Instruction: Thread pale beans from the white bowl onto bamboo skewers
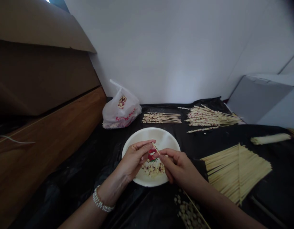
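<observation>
Over a white basin [169, 140], my two hands meet near the tip of a thin wooden skewer [156, 149]. My right hand [176, 163] pinches the skewer just below its tip, and the shaft runs back under the wrist toward the lower right. Thumb and fingers of my left hand [136, 157] close together at the tip; whatever sits between them is too small to make out. Small cream and dark-red pieces [153, 169] lie in the basin, beside a red printed pattern on its bottom.
Behind the basin stand a white plastic bag [123, 111], a row of part-filled skewers [161, 118] and a larger pile of loaded skewers [206, 116]. Bare skewers [237, 168] lie fanned out at right. Pale round bits [188, 208] show at the front. Black sheeting [89, 187] covers the surface.
</observation>
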{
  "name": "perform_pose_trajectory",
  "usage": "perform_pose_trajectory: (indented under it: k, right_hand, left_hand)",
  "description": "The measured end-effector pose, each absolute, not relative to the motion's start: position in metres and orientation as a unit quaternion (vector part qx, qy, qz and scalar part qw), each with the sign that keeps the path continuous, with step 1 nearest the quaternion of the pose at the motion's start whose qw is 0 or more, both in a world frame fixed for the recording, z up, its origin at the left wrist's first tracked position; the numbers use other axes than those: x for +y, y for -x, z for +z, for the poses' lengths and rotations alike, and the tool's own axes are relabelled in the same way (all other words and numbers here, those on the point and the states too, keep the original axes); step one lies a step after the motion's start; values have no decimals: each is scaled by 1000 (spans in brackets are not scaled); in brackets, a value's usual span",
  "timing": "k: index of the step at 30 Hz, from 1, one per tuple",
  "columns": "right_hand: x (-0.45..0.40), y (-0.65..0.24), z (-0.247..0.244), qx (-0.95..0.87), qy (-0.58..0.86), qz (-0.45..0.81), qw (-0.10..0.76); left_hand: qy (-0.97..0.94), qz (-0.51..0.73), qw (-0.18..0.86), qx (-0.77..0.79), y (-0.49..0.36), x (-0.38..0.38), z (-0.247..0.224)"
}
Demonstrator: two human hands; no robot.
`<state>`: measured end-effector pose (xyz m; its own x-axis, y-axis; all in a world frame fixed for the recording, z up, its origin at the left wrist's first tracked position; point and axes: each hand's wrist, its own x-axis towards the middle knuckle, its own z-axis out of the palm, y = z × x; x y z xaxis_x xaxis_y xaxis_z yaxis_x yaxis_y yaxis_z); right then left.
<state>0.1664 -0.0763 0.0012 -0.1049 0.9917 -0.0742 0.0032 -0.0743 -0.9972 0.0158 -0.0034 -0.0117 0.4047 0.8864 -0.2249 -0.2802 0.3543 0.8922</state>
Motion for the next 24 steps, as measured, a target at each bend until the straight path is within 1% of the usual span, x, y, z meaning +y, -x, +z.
perform_pose_trajectory:
  k: [19, 24]
  right_hand:
    - [-76, -167, 0, -499, 495, 543, 459]
    - [-77, -166, -1, -510, 496, 518, 474]
  left_hand:
    - [-425, 427, 682, 414, -21, -8, -9]
    - [-428, 428, 678, 418, -23, -9, -10]
